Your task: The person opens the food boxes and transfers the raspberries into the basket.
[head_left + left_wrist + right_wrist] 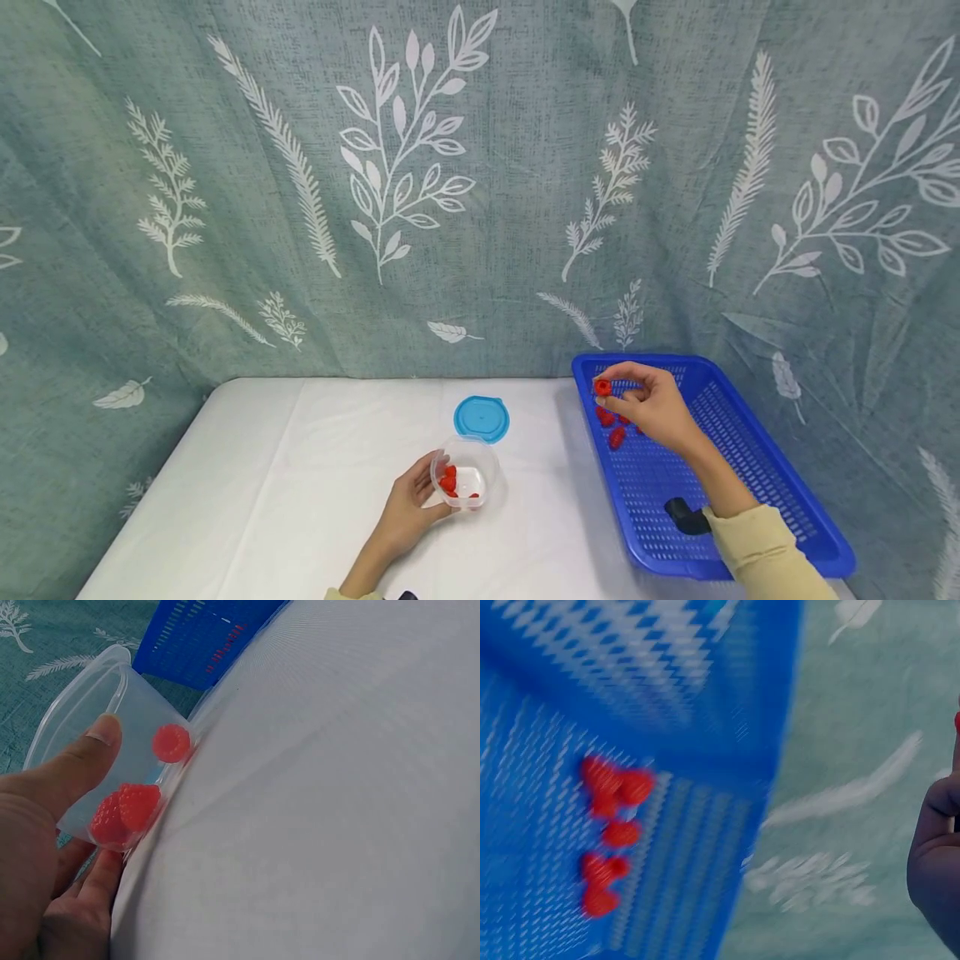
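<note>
My left hand (411, 507) grips a clear plastic tub (487, 477) from its left side, thumb on the near wall. Inside lie several red raspberries (139, 807), seen through the wall in the left wrist view. Above the far left part of a blue basket (780, 425), my right hand (651, 406) pinches one raspberry (603, 387) between thumb and fingers. More raspberries (617, 437) sit on the basket floor below it. In the right wrist view the hand shows only at the right edge, and the basket is blurred.
A round light-blue lid (482, 419) lies flat on the white-covered table (300, 500), just behind the tub. The basket stands on the table's right side. A green leaf-patterned cloth (495, 250) hangs behind the table.
</note>
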`<state>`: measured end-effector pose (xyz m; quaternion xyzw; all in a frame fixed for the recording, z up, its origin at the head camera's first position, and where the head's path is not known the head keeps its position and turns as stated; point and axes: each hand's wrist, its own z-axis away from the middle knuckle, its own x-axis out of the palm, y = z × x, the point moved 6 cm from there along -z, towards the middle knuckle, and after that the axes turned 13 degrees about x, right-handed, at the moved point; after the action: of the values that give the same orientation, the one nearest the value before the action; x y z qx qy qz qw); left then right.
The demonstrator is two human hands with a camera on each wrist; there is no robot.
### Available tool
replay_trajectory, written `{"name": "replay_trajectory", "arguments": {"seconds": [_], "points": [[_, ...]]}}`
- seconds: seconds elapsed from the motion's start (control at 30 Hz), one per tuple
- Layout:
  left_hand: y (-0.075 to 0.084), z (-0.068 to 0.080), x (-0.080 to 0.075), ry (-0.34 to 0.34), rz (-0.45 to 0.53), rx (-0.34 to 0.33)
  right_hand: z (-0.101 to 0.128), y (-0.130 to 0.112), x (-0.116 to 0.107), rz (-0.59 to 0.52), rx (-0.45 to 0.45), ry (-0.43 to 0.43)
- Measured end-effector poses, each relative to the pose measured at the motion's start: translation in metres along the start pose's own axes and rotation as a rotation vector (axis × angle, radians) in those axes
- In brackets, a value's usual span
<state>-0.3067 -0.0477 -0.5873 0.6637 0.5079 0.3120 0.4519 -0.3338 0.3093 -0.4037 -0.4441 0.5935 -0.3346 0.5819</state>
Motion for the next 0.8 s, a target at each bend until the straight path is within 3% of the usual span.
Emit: {"name": "replay_trajectory", "arguments": {"seconds": [0.23,0.47,0.6,0.8], "points": [[0.000,0.000,0.001,-0.002,0.007,-0.010,-0.017,0.046,-0.029,0.112,0.146,0.096],[0.003,0.001,0.000,-0.008,0.005,-0.009,-0.026,0.081,-0.041,0.181,0.156,0.093],[0.002,0.001,-0.001,-0.005,-0.004,-0.025,-0.029,0.096,-0.044,0.214,0.146,0.019],[0.001,0.000,-0.001,-0.001,0.012,-0.033,-0.027,0.128,-0.043,0.216,0.207,-0.180]]}}
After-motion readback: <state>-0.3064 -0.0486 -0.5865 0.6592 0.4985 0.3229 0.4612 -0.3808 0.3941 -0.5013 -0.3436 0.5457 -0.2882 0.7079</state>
